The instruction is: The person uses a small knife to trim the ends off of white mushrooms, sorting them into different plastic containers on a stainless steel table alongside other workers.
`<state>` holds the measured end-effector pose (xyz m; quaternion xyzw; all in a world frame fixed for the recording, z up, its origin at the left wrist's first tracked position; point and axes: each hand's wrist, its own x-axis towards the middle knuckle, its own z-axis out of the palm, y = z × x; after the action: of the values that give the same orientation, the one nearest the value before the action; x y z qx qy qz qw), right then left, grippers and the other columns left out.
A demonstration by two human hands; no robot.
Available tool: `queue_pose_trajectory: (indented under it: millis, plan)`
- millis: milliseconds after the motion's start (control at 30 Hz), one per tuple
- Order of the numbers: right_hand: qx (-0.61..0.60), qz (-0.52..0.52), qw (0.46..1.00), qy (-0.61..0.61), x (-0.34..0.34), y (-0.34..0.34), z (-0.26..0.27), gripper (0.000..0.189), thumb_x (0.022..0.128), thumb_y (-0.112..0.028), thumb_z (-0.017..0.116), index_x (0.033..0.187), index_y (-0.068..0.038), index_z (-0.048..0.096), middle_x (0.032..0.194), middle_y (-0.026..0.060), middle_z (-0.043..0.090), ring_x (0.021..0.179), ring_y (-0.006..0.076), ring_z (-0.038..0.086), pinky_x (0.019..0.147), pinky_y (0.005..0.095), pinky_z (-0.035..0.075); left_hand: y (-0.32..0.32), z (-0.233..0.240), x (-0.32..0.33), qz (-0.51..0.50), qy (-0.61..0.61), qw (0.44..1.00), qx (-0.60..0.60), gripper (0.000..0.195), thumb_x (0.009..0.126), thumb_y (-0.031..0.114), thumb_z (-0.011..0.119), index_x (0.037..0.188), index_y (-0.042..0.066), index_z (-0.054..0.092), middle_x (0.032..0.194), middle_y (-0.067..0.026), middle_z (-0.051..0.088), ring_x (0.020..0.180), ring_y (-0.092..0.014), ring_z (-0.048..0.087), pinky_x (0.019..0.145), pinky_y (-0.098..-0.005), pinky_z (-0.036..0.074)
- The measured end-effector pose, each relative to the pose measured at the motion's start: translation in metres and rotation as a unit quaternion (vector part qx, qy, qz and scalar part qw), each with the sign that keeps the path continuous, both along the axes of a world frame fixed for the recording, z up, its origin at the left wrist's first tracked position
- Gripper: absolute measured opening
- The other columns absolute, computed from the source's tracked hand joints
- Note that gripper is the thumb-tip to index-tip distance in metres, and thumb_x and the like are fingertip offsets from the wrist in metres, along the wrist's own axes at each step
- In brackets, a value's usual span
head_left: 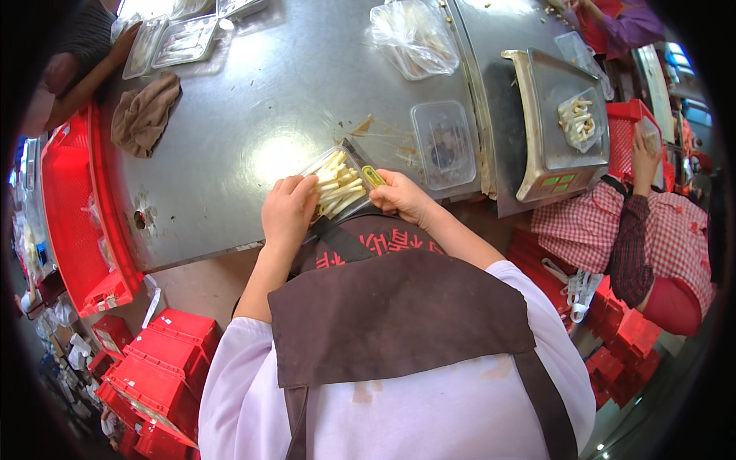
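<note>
A clear plastic tray lies at the near edge of the metal table (259, 98), filled with pale, whitish-yellow vegetable stalks (339, 187). My left hand (290, 210) rests over the tray's left side, its fingertips on the stalks; whether it grips any is hidden. At the tray's right edge, my right hand (401, 194) is closed on a yellow-green handled tool (374, 176), probably a knife; a dark blade-like part shows beyond the tray's rim. Right of my hands lies another clear plastic tray (444, 145), with some small bits in or under it.
A brown cloth (146, 114) and a red crate (75, 213) are at left. Filled clear trays (185, 41) stand at the far left, near a person's arm. A bagged tray (411, 37) lies far right. A scale (560, 115) holds packed stalks; co-workers stand beyond it.
</note>
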<state>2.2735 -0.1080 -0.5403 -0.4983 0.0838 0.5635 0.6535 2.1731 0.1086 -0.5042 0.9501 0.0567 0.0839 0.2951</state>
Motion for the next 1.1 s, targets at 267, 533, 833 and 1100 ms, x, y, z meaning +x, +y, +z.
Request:
queue_pose_trajectory:
  millis: [267,533,833,1100]
  plan:
    - [-0.004,-0.006,1.0,-0.008,0.003,0.006,0.008,0.012,0.078,-0.003,0.052,0.088,-0.006,0.048,0.063,0.0002,0.046,0.042,0.0038,0.031,0.037,0.0196,0.022,0.002,-0.001,0.012,0.014,-0.038,0.998,0.038,0.018,0.07,0.01,0.068,0.088,0.012,0.064,0.084,-0.0027,0.062,0.078,-0.023,0.06,0.064,-0.0345,0.049]
    - [-0.013,-0.081,0.996,-0.045,0.009,0.007,0.005,0.014,0.082,-0.007,0.058,0.086,-0.009,0.045,0.065,-0.0006,0.045,0.044,0.0028,0.032,0.039,0.0178,0.025,0.005,-0.004,0.021,0.048,-0.034,0.997,-0.041,0.013,0.075,0.013,0.066,0.087,0.011,0.063,0.083,-0.0042,0.063,0.078,-0.024,0.06,0.064,-0.0349,0.048]
    - [-0.017,-0.082,0.996,-0.042,0.007,0.007,0.009,0.014,0.082,-0.008,0.059,0.085,-0.009,0.046,0.065,-0.0004,0.046,0.044,0.0027,0.032,0.039,0.0175,0.025,0.002,-0.002,0.024,0.025,-0.03,0.998,0.04,0.009,0.075,0.013,0.063,0.083,0.011,0.06,0.076,-0.0034,0.06,0.075,-0.024,0.058,0.064,-0.0351,0.049]
    - [-0.018,-0.071,0.996,-0.051,0.007,0.006,0.009,0.013,0.083,-0.01,0.059,0.086,-0.009,0.046,0.065,-0.0003,0.046,0.046,0.0031,0.033,0.04,0.0173,0.026,0.008,0.001,0.024,0.036,-0.076,0.995,0.051,0.008,0.074,0.011,0.064,0.081,0.011,0.059,0.074,-0.0039,0.06,0.069,-0.024,0.058,0.061,-0.0367,0.048]
